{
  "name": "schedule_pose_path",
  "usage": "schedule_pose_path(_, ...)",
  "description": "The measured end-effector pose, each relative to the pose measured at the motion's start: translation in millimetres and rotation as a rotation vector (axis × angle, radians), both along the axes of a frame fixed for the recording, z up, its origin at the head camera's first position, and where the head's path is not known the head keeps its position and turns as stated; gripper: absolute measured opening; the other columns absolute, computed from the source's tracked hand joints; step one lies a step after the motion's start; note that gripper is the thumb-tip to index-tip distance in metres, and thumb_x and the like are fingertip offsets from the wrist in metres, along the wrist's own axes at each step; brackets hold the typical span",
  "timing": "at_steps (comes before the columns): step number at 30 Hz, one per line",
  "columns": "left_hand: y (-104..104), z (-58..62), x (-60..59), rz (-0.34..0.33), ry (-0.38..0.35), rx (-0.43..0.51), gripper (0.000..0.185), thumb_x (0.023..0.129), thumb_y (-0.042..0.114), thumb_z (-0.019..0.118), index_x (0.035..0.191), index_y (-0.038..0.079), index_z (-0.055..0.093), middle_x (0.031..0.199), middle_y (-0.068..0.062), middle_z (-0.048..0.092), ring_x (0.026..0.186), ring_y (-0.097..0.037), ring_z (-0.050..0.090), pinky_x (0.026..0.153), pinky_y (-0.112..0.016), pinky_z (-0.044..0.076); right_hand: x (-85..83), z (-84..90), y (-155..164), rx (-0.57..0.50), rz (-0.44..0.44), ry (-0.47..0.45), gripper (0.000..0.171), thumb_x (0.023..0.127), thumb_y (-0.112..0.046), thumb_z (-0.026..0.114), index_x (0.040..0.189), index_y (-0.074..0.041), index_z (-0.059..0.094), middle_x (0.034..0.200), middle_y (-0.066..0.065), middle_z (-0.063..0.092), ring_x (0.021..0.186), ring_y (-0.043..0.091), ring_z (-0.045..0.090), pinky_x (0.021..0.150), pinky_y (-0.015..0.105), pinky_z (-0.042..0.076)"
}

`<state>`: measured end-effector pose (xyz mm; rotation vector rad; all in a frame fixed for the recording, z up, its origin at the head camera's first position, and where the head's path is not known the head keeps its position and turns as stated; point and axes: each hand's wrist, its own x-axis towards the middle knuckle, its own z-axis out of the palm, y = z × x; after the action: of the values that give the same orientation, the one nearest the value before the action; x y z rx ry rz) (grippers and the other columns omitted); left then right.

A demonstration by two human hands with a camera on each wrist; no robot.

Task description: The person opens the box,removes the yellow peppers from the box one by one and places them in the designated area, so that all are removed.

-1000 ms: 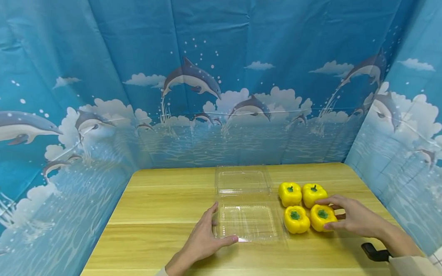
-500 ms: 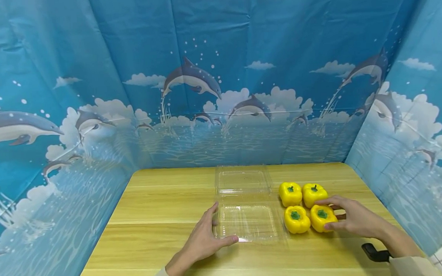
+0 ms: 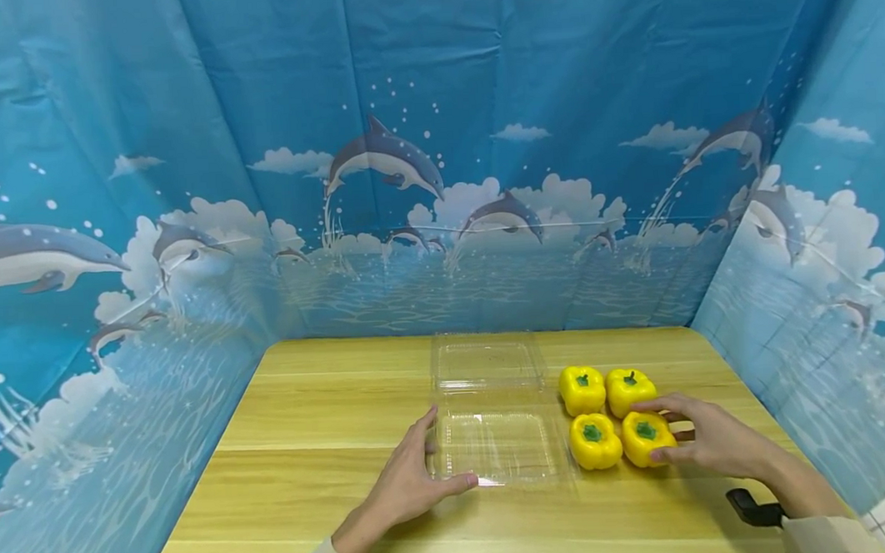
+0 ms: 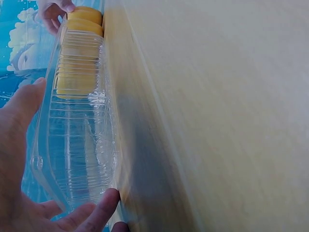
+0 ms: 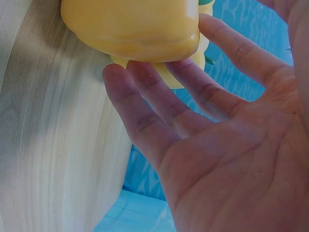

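Note:
A hinged clear plastic container (image 3: 500,447) lies opened out flat on the table, its lid (image 3: 486,363) toward the back. My left hand (image 3: 407,483) is spread at the near left corner of its base, thumb along the front edge and fingers along the left side. Several yellow bell peppers stand in a two-by-two group right of the container. My right hand (image 3: 714,438) reaches around the front right bell pepper (image 3: 648,439), thumb at its near side and index finger at its far side. In the right wrist view, fairly straight fingers (image 5: 149,121) meet the pepper's side.
Beside it stand the front left pepper (image 3: 595,441), the back left pepper (image 3: 582,389) and the back right pepper (image 3: 629,389). The wooden table (image 3: 322,416) ends at a blue dolphin-print curtain (image 3: 413,295) behind and at both sides.

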<state>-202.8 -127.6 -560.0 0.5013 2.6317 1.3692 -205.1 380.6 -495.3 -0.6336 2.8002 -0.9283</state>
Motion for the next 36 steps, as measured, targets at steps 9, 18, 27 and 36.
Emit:
schedule_pose_path(9, 0, 1.4, 0.6, 0.001, -0.003, 0.003, 0.129, 0.094, 0.063, 0.094, 0.188, 0.015, 0.021, 0.187, -0.017, 0.041, 0.147, -0.042, 0.070, 0.108, -0.070, 0.065, 3.7, 5.5, 2, 0.000, -0.012, -0.008, 0.066, 0.103, -0.028, 0.092, 0.160, -0.007, 0.066, 0.159, 0.033, 0.066, 0.129, 0.057, 0.073, 0.094, 0.046, 0.073)
schedule_pose_path(18, 1, 1.5, 0.3, 0.000, 0.003, -0.007, 0.129, 0.094, 0.062, 0.094, 0.188, 0.014, 0.021, 0.187, -0.018, 0.042, 0.145, -0.041, 0.071, 0.108, -0.068, 0.066, 9.6, 11.8, -2, 0.039, -0.084, 0.066, 0.059, 0.104, -0.032, 0.091, 0.155, -0.010, 0.071, 0.152, 0.026, 0.073, 0.121, 0.044, 0.080, 0.089, 0.041, 0.073)
schedule_pose_path(27, 2, 0.9, 1.2, 0.006, 0.001, -0.010, 0.129, 0.093, 0.060, 0.095, 0.188, 0.014, 0.021, 0.187, -0.018, 0.042, 0.146, -0.042, 0.070, 0.107, -0.068, 0.066, 11.7, 14.0, -6, 0.075, -0.172, 0.156, 0.051, 0.106, -0.034, 0.089, 0.149, -0.009, 0.075, 0.145, 0.024, 0.076, 0.115, 0.041, 0.081, 0.081, 0.026, 0.066)
schedule_pose_path(36, 4, -0.6, 2.5, 0.013, 0.012, -0.019, 0.129, 0.093, 0.062, 0.095, 0.188, 0.014, 0.021, 0.187, -0.017, 0.042, 0.144, -0.040, 0.071, 0.107, -0.068, 0.066, 14.1, 14.0, -14, 0.074, -0.223, 0.283, 0.051, 0.104, -0.033, 0.091, 0.147, -0.010, 0.077, 0.139, 0.020, 0.075, 0.116, 0.042, 0.079, 0.084, 0.034, 0.069)
